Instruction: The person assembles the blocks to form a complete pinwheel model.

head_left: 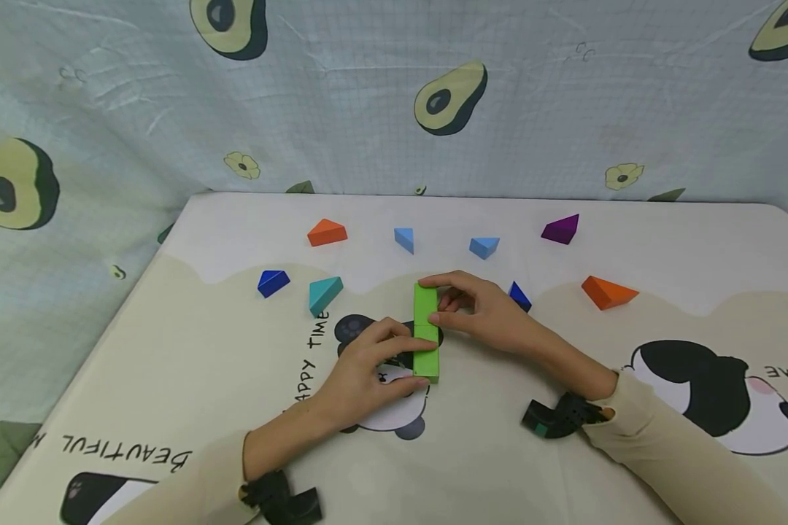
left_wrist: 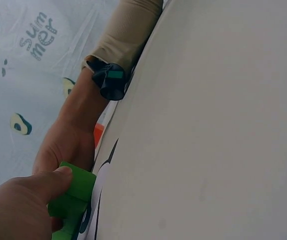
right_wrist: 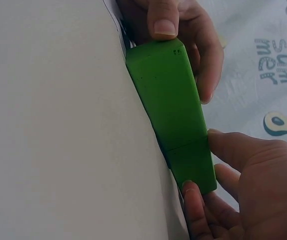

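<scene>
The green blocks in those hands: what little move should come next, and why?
Perhaps a gentle inward press on the two green blocks: they lie end to end with a seam showing, and the left hand and right hand hold opposite ends.

plain beige sleeves (head_left: 679, 456), black wrist cameras (head_left: 568, 417), the right one bearing a green patch (left_wrist: 115, 74)
</scene>
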A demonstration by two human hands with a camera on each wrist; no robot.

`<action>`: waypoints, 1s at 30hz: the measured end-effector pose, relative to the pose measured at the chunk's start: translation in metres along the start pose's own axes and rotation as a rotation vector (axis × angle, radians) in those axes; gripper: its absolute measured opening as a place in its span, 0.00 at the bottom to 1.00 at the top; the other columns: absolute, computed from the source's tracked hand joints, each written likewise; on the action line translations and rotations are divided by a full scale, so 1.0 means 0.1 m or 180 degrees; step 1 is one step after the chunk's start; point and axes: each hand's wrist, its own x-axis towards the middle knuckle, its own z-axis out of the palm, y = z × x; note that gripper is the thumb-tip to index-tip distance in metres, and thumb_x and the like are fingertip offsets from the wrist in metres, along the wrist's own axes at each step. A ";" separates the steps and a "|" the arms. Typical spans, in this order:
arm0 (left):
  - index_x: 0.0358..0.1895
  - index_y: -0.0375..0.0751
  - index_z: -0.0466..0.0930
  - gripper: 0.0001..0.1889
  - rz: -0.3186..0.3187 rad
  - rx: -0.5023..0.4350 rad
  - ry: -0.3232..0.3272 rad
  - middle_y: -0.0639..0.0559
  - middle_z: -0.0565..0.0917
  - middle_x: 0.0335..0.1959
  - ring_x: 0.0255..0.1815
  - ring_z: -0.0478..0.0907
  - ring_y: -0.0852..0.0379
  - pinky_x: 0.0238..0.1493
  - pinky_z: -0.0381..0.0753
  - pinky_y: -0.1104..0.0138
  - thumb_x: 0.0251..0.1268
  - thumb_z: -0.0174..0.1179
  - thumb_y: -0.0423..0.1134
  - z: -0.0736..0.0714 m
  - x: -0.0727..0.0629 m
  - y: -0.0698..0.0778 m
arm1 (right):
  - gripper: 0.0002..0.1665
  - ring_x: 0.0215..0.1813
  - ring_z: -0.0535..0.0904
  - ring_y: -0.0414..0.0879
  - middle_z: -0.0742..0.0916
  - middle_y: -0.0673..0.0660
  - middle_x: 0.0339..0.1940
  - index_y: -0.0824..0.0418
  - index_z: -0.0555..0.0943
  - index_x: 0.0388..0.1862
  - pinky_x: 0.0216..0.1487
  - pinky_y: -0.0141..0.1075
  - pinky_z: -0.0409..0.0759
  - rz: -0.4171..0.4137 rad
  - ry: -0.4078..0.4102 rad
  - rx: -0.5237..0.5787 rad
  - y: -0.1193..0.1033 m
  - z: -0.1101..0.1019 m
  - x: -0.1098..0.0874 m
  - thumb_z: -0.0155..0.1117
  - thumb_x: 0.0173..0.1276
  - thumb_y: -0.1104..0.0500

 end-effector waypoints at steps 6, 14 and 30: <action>0.52 0.48 0.84 0.21 0.0019 0.0029 0.0007 0.59 0.75 0.43 0.49 0.71 0.62 0.48 0.73 0.67 0.52 0.73 0.40 0.00 0.00 0.00 | 0.27 0.42 0.76 0.44 0.80 0.52 0.40 0.52 0.75 0.63 0.47 0.35 0.74 -0.0008 -0.0003 -0.0017 -0.01 0.00 0.00 0.67 0.65 0.57; 0.52 0.48 0.83 0.21 0.0067 0.0059 0.0020 0.59 0.75 0.43 0.48 0.71 0.62 0.48 0.73 0.68 0.52 0.73 0.40 0.01 0.00 -0.01 | 0.27 0.42 0.76 0.44 0.80 0.52 0.40 0.52 0.74 0.63 0.46 0.35 0.74 -0.0030 -0.0023 -0.0037 -0.02 -0.01 -0.01 0.67 0.65 0.57; 0.55 0.46 0.81 0.24 -0.0059 -0.0048 0.0007 0.56 0.74 0.45 0.45 0.71 0.60 0.45 0.73 0.68 0.52 0.73 0.40 -0.02 0.01 0.01 | 0.27 0.42 0.75 0.44 0.80 0.51 0.41 0.50 0.74 0.63 0.43 0.35 0.74 -0.0072 -0.0036 -0.0066 -0.01 -0.01 -0.01 0.67 0.65 0.56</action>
